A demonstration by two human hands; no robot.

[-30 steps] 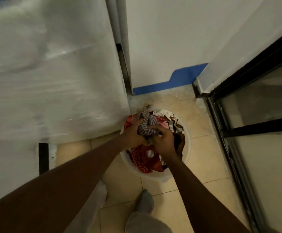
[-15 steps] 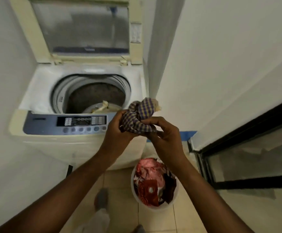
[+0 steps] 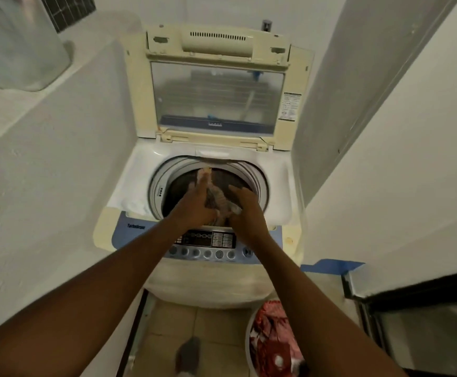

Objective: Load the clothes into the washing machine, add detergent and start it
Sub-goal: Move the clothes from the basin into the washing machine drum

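Note:
The top-loading washing machine (image 3: 129, 191) stands with its lid (image 3: 216, 93) raised and the drum (image 3: 181, 186) exposed. Both of my hands reach over the drum opening. My left hand (image 3: 194, 205) and my right hand (image 3: 246, 210) have their fingers stretched forward. A blurred checkered cloth (image 3: 216, 197) hangs between them, over the drum. On the floor at the lower right stands a white basket (image 3: 247, 346) holding red and patterned clothes (image 3: 271, 338). The control panel (image 3: 208, 243) with its row of buttons lies just below my wrists.
White walls close in on both sides of the machine. A ledge (image 3: 4, 110) at the upper left carries a clear container (image 3: 17, 44). A black-framed glass door (image 3: 426, 322) is at the lower right. Beige floor tiles (image 3: 173, 325) and my foot (image 3: 188, 355) show below.
I lifted the checkered cloth out of the basket and carried it up over the drum. My fingers have spread from their grip on it. The view swung up from the floor to the machine.

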